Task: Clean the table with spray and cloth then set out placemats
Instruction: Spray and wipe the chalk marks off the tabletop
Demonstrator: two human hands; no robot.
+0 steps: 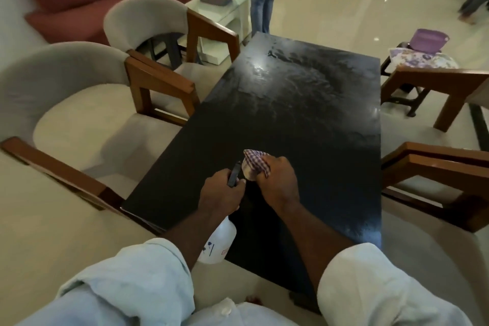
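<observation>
While in right grip (275, 176), cloth (255, 163) beside bottle (221, 239)

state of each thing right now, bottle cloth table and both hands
spray bottle: held by its black spray head, nozzle close to the cloth
left hand: grips the spray bottle
cloth: bunched up
right hand: grips the cloth
table: far part smeared with wet streaks

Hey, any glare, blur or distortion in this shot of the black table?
Head view: a glare patch brightens the far end of the black table, showing streaks; the near half is dark. The wide lens bows the grey chair at the left edge. The left hand on the spray bottle and the right hand gripping the checked cloth look slightly soft.
</observation>
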